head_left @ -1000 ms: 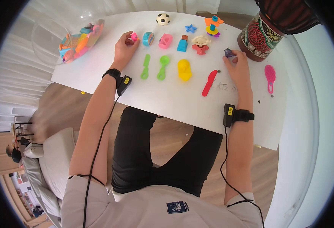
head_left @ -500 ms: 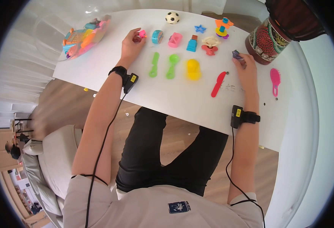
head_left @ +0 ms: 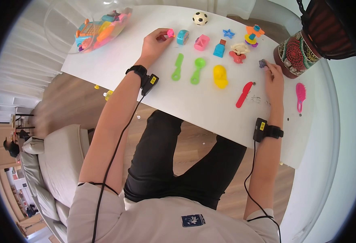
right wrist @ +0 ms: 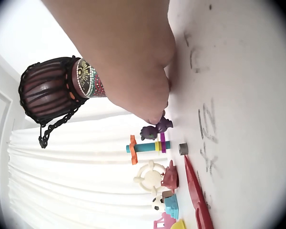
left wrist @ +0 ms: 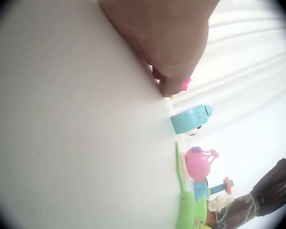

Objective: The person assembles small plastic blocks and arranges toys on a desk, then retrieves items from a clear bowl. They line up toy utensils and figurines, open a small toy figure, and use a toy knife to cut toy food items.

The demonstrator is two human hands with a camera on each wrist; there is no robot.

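Observation:
In the head view the left hand (head_left: 155, 45) pinches a small pink toy (head_left: 170, 33) at the table's back left, beside a teal toy (head_left: 182, 37). The left wrist view shows the pink toy (left wrist: 186, 84) partly hidden by the fingers, low at the tabletop. At the right, the right hand (head_left: 274, 79) has its fingertips at a small dark purple figure (head_left: 262, 63), left of the patterned drum (head_left: 297, 55). In the right wrist view the purple figure (right wrist: 149, 132) stands on the table against the fingertips, its near side partly covered by the hand.
Between the hands stand a pink toy (head_left: 201, 42), blue bottle shape (head_left: 219, 48), football (head_left: 200, 18), blue star (head_left: 228, 33) and cream-and-red toy (head_left: 238, 56). Nearer lie green utensils (head_left: 196, 75), a yellow piece (head_left: 220, 77) and red knife (head_left: 244, 95). A pink brush (head_left: 301, 97) lies far right.
The head view has shifted, so the table's contents appear further right. The left hand keeps its pinch on the pink toy; the right hand's fingers have drawn slightly down from the top of the purple figure.

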